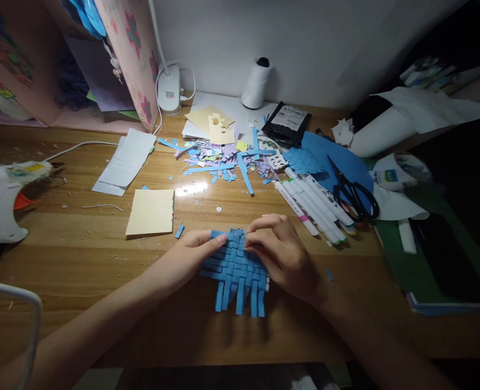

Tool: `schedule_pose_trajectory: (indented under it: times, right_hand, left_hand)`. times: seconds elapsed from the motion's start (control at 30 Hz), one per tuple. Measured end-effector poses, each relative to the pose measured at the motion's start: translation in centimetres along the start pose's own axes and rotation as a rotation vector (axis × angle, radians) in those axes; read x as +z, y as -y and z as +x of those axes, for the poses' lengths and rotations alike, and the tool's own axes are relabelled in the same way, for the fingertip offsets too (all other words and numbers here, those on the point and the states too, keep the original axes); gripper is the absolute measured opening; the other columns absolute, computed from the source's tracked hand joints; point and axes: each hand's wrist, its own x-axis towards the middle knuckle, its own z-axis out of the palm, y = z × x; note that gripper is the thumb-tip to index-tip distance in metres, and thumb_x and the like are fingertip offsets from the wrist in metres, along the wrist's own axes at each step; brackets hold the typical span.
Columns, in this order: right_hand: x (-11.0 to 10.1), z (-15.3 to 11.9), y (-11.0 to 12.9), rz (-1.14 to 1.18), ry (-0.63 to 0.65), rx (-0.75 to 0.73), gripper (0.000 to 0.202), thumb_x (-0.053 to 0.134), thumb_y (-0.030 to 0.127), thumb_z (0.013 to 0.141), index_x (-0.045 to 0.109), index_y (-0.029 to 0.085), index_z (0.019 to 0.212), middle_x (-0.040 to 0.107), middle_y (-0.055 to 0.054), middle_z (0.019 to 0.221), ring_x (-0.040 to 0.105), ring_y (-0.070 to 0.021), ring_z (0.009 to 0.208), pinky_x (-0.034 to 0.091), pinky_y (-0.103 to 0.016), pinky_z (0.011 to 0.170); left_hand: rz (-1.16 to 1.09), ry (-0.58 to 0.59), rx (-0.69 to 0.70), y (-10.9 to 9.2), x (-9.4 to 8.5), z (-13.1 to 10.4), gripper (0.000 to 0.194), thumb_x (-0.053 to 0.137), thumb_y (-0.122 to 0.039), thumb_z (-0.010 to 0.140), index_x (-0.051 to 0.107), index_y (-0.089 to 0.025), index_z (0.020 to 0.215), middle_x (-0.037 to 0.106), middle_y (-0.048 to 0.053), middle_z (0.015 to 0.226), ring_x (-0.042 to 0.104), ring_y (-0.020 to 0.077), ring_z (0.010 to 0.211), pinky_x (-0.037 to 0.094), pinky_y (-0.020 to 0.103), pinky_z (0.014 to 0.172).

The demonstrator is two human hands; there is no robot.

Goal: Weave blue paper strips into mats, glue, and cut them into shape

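A mat of woven blue paper strips [240, 260] is held over the front part of the wooden table, its loose strip ends hanging toward me and sticking out to the left. My left hand [191, 252] grips its upper left edge, thumb on top and the other fingers underneath, out of sight. At the upper right edge, my right hand [286, 252] has its thumb and fingers pinched together on the weave. Whether a single strip lies in that pinch is too small to tell. A small blue paper scrap [179, 231] rests left of the mat.
Behind lie a heap of paper scraps [215, 157], several white markers [309, 203] and black scissors [351, 192]. A hot glue gun [8, 197] is at the left, near a cream paper square [150, 212]. A thread spool [257, 84] stands by the wall.
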Motion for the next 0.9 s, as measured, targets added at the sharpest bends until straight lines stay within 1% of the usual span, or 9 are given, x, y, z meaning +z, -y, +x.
schedule_pose_trajectory:
  times: [0.13, 0.23, 0.3, 0.33, 0.4, 0.5, 0.57, 0.67, 0.9]
  right_hand:
    - [-0.3, 0.1, -0.5, 0.355, -0.131, 0.222, 0.010, 0.051, 0.013, 0.087, 0.057, 0.020, 0.085, 0.057, -0.005, 0.091, 0.055, -0.0184, 0.090, 0.043, -0.034, 0.081]
    - [-0.6, 0.3, -1.3, 0.727, -0.299, 0.431, 0.010, 0.047, 0.017, 0.091, 0.053, 0.023, 0.085, 0.059, 0.000, 0.079, 0.057, -0.0148, 0.082, 0.044, -0.032, 0.083]
    - [-0.8, 0.5, -1.7, 0.888, -0.363, 0.492, 0.010, 0.047, 0.019, 0.091, 0.052, 0.024, 0.085, 0.055, 0.003, 0.069, 0.055, -0.0131, 0.071, 0.045, -0.032, 0.081]
    - [-0.9, 0.5, -1.8, 0.902, -0.361, 0.480, 0.009, 0.048, 0.020, 0.091, 0.052, 0.024, 0.084, 0.053, 0.004, 0.066, 0.054, -0.0126, 0.068, 0.046, -0.031, 0.079]
    - [-1.0, 0.4, -1.7, 0.783, -0.296, 0.378, 0.006, 0.055, 0.020, 0.087, 0.057, 0.024, 0.083, 0.054, 0.003, 0.068, 0.054, -0.0128, 0.069, 0.046, -0.030, 0.075]
    - [-0.8, 0.1, -1.1, 0.426, -0.103, 0.181, 0.006, 0.068, 0.017, 0.077, 0.066, 0.022, 0.081, 0.056, -0.002, 0.084, 0.055, -0.0155, 0.082, 0.045, -0.031, 0.076]
    - [-0.6, -0.1, -0.6, 0.234, -0.010, 0.077, 0.008, 0.070, 0.015, 0.075, 0.069, 0.019, 0.081, 0.055, -0.005, 0.091, 0.054, -0.0180, 0.088, 0.043, -0.033, 0.079]
    - [0.0, -0.3, -0.1, 0.099, 0.020, -0.021, 0.007, 0.066, 0.012, 0.078, 0.069, 0.017, 0.082, 0.056, -0.008, 0.094, 0.053, -0.0192, 0.090, 0.043, -0.035, 0.080]
    - [1.2, -0.6, 0.1, -0.033, 0.029, -0.066, 0.005, 0.060, 0.012, 0.082, 0.063, 0.017, 0.082, 0.057, -0.008, 0.096, 0.051, -0.0201, 0.089, 0.044, -0.036, 0.077]
  left_hand:
    - [-0.027, 0.016, -0.026, -0.1, -0.1, 0.1, 0.033, 0.065, -0.042, 0.075, 0.069, -0.012, 0.088, 0.068, 0.006, 0.077, 0.059, 0.0165, 0.072, 0.044, 0.027, 0.068]
    - [-0.021, -0.022, -0.009, -0.1, -0.3, 0.3, 0.033, 0.065, -0.043, 0.075, 0.069, -0.012, 0.087, 0.068, 0.006, 0.077, 0.059, 0.0158, 0.071, 0.044, 0.027, 0.067]
    - [-0.013, -0.044, 0.008, 0.0, -0.4, 0.4, 0.034, 0.065, -0.044, 0.074, 0.069, -0.012, 0.086, 0.068, 0.006, 0.077, 0.059, 0.0155, 0.071, 0.044, 0.026, 0.067]
    - [-0.008, -0.045, 0.013, 0.0, -0.4, 0.4, 0.034, 0.065, -0.044, 0.075, 0.069, -0.012, 0.086, 0.068, 0.006, 0.077, 0.059, 0.0157, 0.071, 0.044, 0.026, 0.066]
    - [0.001, -0.026, 0.013, 0.0, -0.4, 0.4, 0.035, 0.064, -0.045, 0.075, 0.069, -0.012, 0.086, 0.068, 0.007, 0.077, 0.059, 0.0162, 0.072, 0.044, 0.027, 0.067]
    - [0.013, 0.021, 0.000, 0.0, -0.2, 0.4, 0.034, 0.063, -0.044, 0.076, 0.069, -0.013, 0.088, 0.068, 0.006, 0.077, 0.060, 0.0164, 0.071, 0.045, 0.028, 0.068]
    - [0.034, 0.035, 0.001, 0.0, -0.1, 0.4, 0.033, 0.062, -0.044, 0.077, 0.069, -0.013, 0.087, 0.068, 0.005, 0.075, 0.059, 0.0156, 0.069, 0.044, 0.027, 0.068]
    - [0.081, 0.026, 0.016, 0.1, -0.2, 0.4, 0.031, 0.063, -0.043, 0.076, 0.069, -0.014, 0.083, 0.067, 0.003, 0.072, 0.058, 0.0149, 0.068, 0.043, 0.026, 0.067]
    - [0.110, 0.056, 0.002, 0.7, -0.5, 0.9, 0.031, 0.061, -0.043, 0.077, 0.067, -0.013, 0.079, 0.065, 0.002, 0.072, 0.056, 0.0151, 0.071, 0.042, 0.026, 0.070]
